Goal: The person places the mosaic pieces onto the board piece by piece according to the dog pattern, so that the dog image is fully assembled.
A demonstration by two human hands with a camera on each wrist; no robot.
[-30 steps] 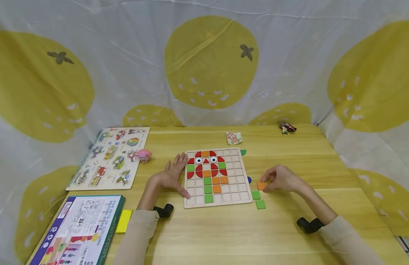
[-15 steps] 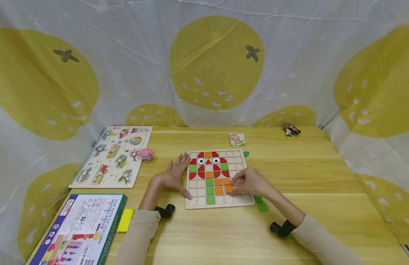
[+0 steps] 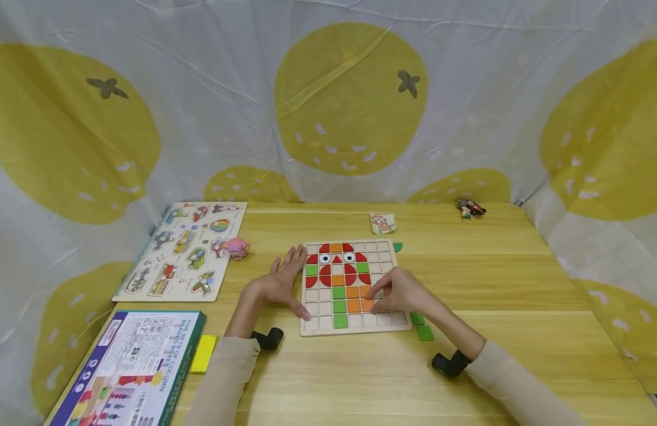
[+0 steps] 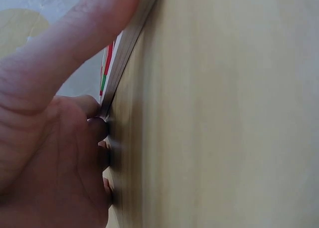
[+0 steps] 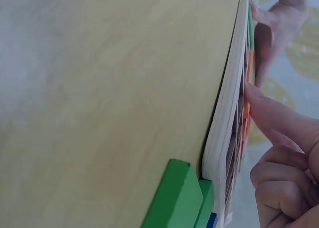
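Note:
A wooden grid board (image 3: 312,325) lies on the table, bearing red, orange and green tiles and two eye tiles. My left hand (image 3: 277,285) rests spread at its left edge, thumb on the near left corner. In the left wrist view the thumb (image 4: 75,38) reaches over the board's edge (image 4: 132,53). My right hand (image 3: 403,291) pinches an orange square tile (image 3: 366,305) between thumb and index finger; the tile sits in a cell right of another orange one. The right wrist view has a fingertip on the orange tile (image 5: 246,106), with the other fingers curled.
Two green square tiles (image 3: 426,333) lie beside the board's near right corner, and a green piece (image 3: 397,247) by its far right. A pattern card (image 3: 383,223) is behind. At left are a picture puzzle (image 3: 211,290), a pink toy (image 3: 236,248), a box (image 3: 142,349) and a yellow block (image 3: 203,354).
My right hand picked up the orange tile from the table right of the board and carried it left onto the grid, where it now lies flatter. My left hand has stayed at the board.

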